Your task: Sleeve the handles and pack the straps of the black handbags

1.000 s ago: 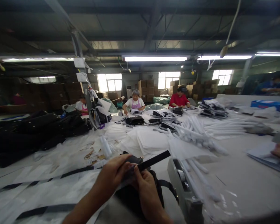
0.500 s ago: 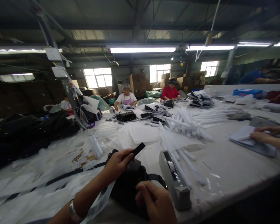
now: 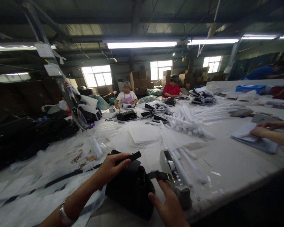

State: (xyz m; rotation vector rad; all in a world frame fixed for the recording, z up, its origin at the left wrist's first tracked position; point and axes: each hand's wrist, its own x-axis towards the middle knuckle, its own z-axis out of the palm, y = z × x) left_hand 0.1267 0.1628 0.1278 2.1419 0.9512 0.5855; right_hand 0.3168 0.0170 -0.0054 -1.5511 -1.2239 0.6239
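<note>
A black handbag [image 3: 130, 192] stands on the table right in front of me. My left hand [image 3: 115, 164] is closed over its top, pinching a flat black strap [image 3: 135, 156] whose free end points up and to the right. On the bag's right side a short strap with a gold buckle [image 3: 169, 177] sticks out. My right hand [image 3: 169, 201] is beside it with thumb and fingers apart, the thumb near the bag's side and the fingers by the buckle strap. Whether the fingertips touch the strap is hard to make out. A grey tape dispenser [image 3: 175, 179] stands just beyond the buckle.
White sheets [image 3: 144, 134] and a pile of white rolls [image 3: 184, 121] lie ahead. Black bags [image 3: 126, 115] stand farther back, where two people sit. At the right, a co-worker's hands [image 3: 262, 129] rest on wrapped material. Plastic film [image 3: 19, 192] covers the left side.
My right hand has opened from a closed curl and moved right and down, towards the buckle strap. The left hand has lowered slightly with the strap, and the bag shows more fully.
</note>
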